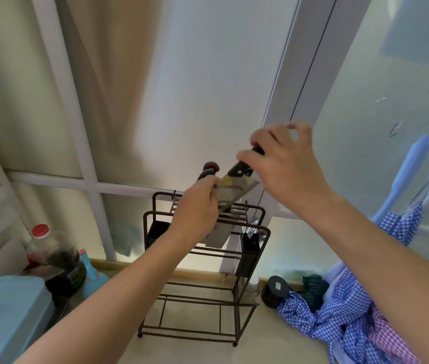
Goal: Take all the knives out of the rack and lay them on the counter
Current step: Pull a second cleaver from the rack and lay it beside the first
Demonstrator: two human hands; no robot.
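Note:
A dark wire rack (pixel 202 334) stands on the counter by the frosted window. My right hand (pixel 286 166) is shut on the black handle of a cleaver (pixel 237 190), whose wide blade is tilted just above the rack's top rails. My left hand (pixel 197 214) is closed around the dark handle of a second knife (pixel 208 170). That knife's grey blade (pixel 216 236) shows below the hand, still inside the rack. To the left, what looks like another blade (pixel 42 271) lies flat beside the bottles.
A red-capped oil bottle (pixel 50 248), a blue bottle (pixel 95 274) and a light blue plastic box (pixel 6 311) crowd the left. A black utensil holder (pixel 250 248) hangs on the rack's right side. A black jar (pixel 276 287) and checked blue cloth (pixel 339 316) lie at the right.

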